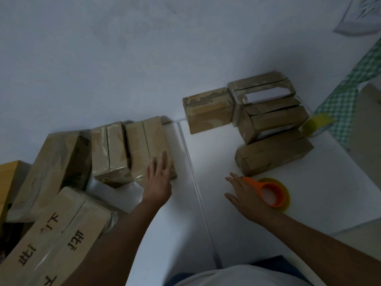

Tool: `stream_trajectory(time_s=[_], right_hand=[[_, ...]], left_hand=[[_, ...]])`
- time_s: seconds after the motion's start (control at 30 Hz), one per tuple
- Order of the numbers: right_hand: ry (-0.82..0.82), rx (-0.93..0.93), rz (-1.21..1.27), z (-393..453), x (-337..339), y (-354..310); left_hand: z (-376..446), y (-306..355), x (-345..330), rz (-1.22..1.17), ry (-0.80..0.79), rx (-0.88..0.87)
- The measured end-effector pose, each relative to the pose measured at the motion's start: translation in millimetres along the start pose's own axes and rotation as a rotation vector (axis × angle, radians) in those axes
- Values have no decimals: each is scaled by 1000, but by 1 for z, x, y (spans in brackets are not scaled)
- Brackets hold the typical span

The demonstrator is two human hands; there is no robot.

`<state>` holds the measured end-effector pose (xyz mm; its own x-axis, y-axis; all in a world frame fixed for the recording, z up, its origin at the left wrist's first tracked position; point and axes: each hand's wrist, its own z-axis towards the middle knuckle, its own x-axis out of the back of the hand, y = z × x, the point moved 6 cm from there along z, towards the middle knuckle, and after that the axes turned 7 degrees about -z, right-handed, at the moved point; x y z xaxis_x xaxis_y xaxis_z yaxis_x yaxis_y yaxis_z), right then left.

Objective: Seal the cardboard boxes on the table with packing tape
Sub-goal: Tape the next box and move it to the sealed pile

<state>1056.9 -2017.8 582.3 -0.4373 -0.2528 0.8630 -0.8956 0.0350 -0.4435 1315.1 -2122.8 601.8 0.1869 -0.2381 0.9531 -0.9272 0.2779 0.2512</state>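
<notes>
My left hand (158,178) lies with straight fingers against the near right corner of a taped cardboard box (148,141) at left of centre. A second taped box (110,151) stands right beside it. My right hand (245,195) hovers open next to an orange tape dispenser (270,193) holding a yellowish tape roll, fingers spread, just touching or nearly touching its handle. Several cardboard boxes sit at the back right: one near the dispenser (274,155), one behind it (274,118), one with a white gap in its top (261,89), and one to their left (208,110).
Larger boxes (53,168) with printed characters (59,240) pile up at the left edge. A second yellow tape roll (313,124) lies at the right by a green checked cloth (350,87). A seam (198,186) divides the white table. A white wall rises behind.
</notes>
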Motion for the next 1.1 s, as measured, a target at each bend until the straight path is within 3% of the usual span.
stream_trajectory(time_s=[0.17,0.37,0.5,0.63,0.73,0.93,1.03,1.1], right_hand=[[30,-49,-59,-11,7,20],[218,-337,-24,-51,17,68],[117,-344,-8,-56,-1,80],[-103,-392,-93,-43,-8,83],[-139,-353,-81,-48,8,88],[-96,-385,316,-61,71,131],[44,-483,501,-61,102,162],[123,-488,482,-57,120,179]], left_hand=[[8,15,-11,71,-154,-52],[11,26,-12,70,-122,-116],[-10,53,-32,23,-179,-259],[-28,76,-50,-46,-247,-262],[-26,97,-55,-107,-275,-241],[15,161,-58,-361,-213,-217],[44,196,-61,-404,-167,-193],[61,218,-66,-370,-164,-201]])
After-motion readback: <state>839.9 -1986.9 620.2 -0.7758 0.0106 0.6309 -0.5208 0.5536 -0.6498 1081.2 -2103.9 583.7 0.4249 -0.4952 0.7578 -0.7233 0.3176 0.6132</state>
